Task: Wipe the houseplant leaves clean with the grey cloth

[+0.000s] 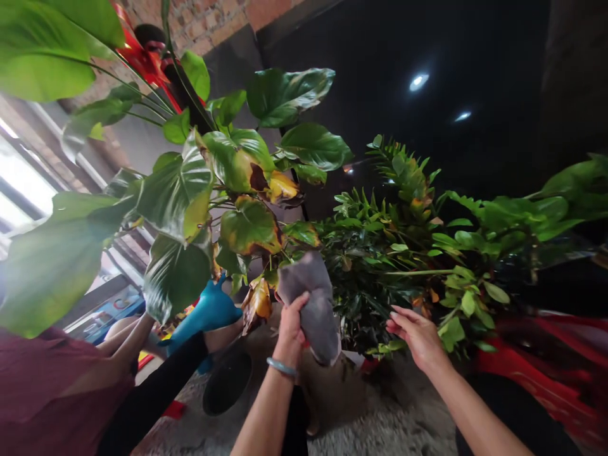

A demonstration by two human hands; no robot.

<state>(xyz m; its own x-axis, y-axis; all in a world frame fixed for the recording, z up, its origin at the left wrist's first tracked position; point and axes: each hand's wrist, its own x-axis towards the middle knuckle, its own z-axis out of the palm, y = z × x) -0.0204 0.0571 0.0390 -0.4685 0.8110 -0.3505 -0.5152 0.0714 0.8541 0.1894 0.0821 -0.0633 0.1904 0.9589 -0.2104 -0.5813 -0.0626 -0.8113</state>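
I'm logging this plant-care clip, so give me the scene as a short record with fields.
left hand: left hand grips a grey cloth, raised to the leaves; bracelet on the wrist
right hand: right hand open, fingers at the dark fern-like plant
big plant: broad green leaves, some yellow-brown, such as one leaf
co-worker: at left, a person in a maroon top and a blue glove
ground: black pot on concrete

— Left hand (291,329)?
— Raised on a bare forearm, fingers curled tight in a grip, thumb on top.
— Right hand (415,335)?
— Reaching forward, palm down, fingers loosely spread, holding nothing.
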